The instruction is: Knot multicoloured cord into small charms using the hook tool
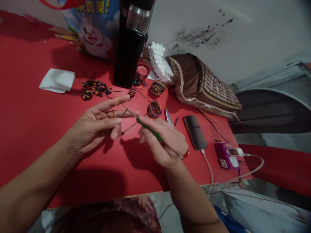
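My left hand [99, 124] hovers over the red table [36, 123] with its fingers stretched out and multicoloured yarn looped around the index and middle fingers. My right hand [162, 142] pinches a green-handled crochet hook [148, 127], whose metal tip reaches into the yarn at my left fingertips. The strand trails right to a small ball of multicoloured yarn [154, 109] on the table.
Several small crocheted pieces [94, 88] and a white tissue [57, 80] lie at the back left. A black thermos [130, 48], a second yarn ball [157, 87], a brown bag [201, 84], scissors [168, 117], a phone [194, 132] and a purple charger [224, 156] stand around.
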`<state>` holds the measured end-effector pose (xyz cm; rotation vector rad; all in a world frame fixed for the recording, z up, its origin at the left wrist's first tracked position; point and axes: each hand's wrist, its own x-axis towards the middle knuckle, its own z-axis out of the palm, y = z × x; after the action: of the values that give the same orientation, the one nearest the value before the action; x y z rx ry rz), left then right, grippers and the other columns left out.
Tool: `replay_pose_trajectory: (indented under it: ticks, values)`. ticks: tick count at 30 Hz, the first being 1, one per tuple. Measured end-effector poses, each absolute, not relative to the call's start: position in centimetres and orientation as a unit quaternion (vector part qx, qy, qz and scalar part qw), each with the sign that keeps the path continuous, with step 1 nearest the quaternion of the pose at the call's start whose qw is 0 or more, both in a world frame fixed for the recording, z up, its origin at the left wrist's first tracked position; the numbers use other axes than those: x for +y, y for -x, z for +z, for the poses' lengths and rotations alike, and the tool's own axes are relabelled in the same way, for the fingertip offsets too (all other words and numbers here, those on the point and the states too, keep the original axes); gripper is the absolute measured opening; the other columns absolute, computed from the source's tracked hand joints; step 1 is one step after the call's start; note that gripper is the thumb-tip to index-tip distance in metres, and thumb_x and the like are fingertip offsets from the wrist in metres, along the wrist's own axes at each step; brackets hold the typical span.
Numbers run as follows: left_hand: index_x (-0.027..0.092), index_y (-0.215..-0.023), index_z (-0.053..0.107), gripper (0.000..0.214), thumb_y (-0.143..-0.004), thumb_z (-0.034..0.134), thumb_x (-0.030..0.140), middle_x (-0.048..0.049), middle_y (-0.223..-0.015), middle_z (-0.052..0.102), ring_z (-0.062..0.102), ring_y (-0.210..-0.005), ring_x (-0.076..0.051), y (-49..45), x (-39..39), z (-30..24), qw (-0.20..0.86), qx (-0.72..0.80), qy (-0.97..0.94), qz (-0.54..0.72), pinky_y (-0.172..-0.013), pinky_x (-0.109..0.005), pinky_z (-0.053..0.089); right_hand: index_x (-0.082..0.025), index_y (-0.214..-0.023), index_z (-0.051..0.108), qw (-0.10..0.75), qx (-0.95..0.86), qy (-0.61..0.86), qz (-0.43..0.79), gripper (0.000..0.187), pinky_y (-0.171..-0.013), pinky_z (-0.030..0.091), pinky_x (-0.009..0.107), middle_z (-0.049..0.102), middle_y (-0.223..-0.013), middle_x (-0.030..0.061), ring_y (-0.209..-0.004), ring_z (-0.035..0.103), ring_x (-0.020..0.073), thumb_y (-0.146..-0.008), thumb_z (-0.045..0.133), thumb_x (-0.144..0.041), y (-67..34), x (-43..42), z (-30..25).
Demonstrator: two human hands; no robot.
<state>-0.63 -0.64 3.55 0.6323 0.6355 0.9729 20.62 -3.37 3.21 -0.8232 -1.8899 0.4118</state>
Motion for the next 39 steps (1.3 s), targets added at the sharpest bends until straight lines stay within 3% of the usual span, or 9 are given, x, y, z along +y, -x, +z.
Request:
replay_pose_trajectory:
  ticks: [7, 13, 22, 29, 34, 39]
  values:
    - [0.024, -0.122, 0.082, 0.046, -0.081, 0.080, 0.004, -0.0084, -0.100, 0.084, 0.063, -0.048, -0.005, 0.5, -0.7, 3.2, 0.785, 0.285, -0.306, 0.457, -0.056, -0.019, 0.056, -0.025, -0.130, 0.076, 0.524, -0.726, 0.356, 0.268, 0.036, -0.063, 0.063, 0.034, 0.083, -0.089, 0.0051, -0.060, 0.071, 0.0160, -0.098, 0.063, -0.013, -20.5, -3.5, 2.8]
    - [0.024, -0.124, 0.082, 0.047, -0.080, 0.083, 0.007, -0.0049, -0.087, 0.082, 0.064, -0.047, -0.007, 0.5, -0.8, 2.8, 0.791, 0.287, -0.321, 0.434, -0.058, -0.021, 0.061, -0.026, -0.113, 0.083, 0.553, -0.641, 0.376, 0.377, 0.024, -0.047, 0.049, 0.028, 0.074, -0.071, 0.0002, -0.047, 0.059, 0.0124, -0.095, 0.069, -0.017, -21.4, -3.5, 2.5]
    - [0.023, -0.128, 0.079, 0.047, -0.084, 0.079, 0.008, -0.0149, -0.115, 0.083, 0.062, -0.045, -0.006, 1.0, -0.8, 2.7, 0.819, 0.260, -0.312, 0.404, -0.052, -0.019, 0.059, -0.022, -0.096, 0.088, 0.570, -0.588, 0.366, 0.442, 0.020, -0.040, 0.038, 0.024, 0.068, -0.058, -0.0019, -0.040, 0.050, 0.0088, -0.086, 0.072, -0.015, -21.7, -2.9, 3.6]
    - [0.022, -0.120, 0.083, 0.039, -0.084, 0.079, 0.007, -0.0128, -0.104, 0.085, 0.063, -0.047, -0.006, 0.9, -0.8, 2.6, 0.847, 0.219, -0.293, 0.386, -0.049, -0.016, 0.053, -0.021, -0.092, 0.086, 0.568, -0.546, 0.318, 0.527, 0.013, -0.030, 0.032, 0.018, 0.070, -0.059, -0.0015, -0.034, 0.049, 0.0076, -0.085, 0.076, -0.024, -21.6, -2.3, 2.8]
    - [0.022, -0.113, 0.086, 0.040, -0.079, 0.082, 0.004, -0.0047, -0.081, 0.083, 0.064, -0.046, -0.007, 0.5, -0.8, 3.0, 0.840, 0.223, -0.279, 0.408, -0.048, -0.015, 0.051, -0.021, -0.096, 0.085, 0.593, -0.518, 0.290, 0.545, 0.018, -0.031, 0.036, 0.018, 0.071, -0.058, -0.0010, -0.033, 0.052, 0.0082, -0.087, 0.070, -0.018, -21.1, -2.4, 2.9]
    - [0.021, -0.116, 0.084, 0.040, -0.080, 0.082, 0.003, -0.0094, -0.094, 0.085, 0.066, -0.050, -0.008, -0.2, -1.1, 3.1, 0.795, 0.284, -0.296, 0.448, -0.053, -0.019, 0.056, -0.022, -0.102, 0.085, 0.610, -0.526, 0.332, 0.491, 0.018, -0.034, 0.044, 0.021, 0.076, -0.068, 0.0011, -0.038, 0.059, 0.0105, -0.090, 0.071, -0.020, -20.3, -3.0, 2.6]
